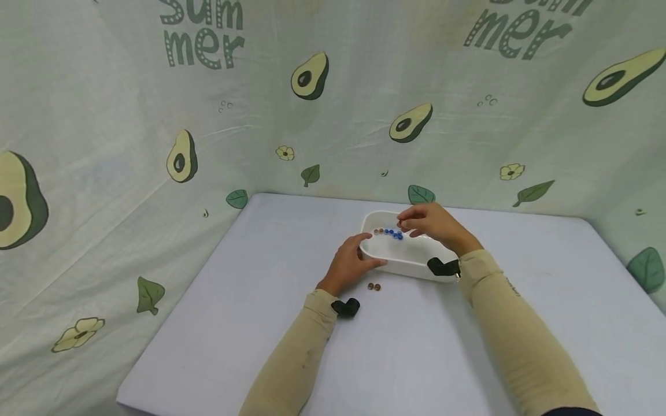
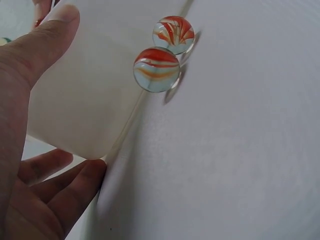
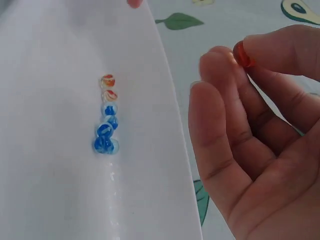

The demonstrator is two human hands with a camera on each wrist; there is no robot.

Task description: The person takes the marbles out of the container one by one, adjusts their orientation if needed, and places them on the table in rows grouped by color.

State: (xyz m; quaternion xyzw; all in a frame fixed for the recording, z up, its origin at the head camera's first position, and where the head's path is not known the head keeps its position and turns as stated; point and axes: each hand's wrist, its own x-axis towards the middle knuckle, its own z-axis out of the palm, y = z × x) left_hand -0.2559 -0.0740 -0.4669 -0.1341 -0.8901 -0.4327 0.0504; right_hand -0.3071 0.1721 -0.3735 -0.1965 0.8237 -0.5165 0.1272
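My left hand grips the near left corner of a white oblong tray, thumb on the front side and fingers around the end. Over the tray's far side, my right hand pinches a red glass marble between thumb and fingertip. Inside the tray runs a line of marbles: two orange-and-white swirled marbles beside several blue ones. Two clear marbles with red-orange swirls lie on the table just in front of the tray, close by my left hand.
The tray stands toward the back of a white-covered table. Behind and to the left hangs a pale curtain printed with avocados and leaves. A dark camera mount sits on each wrist.
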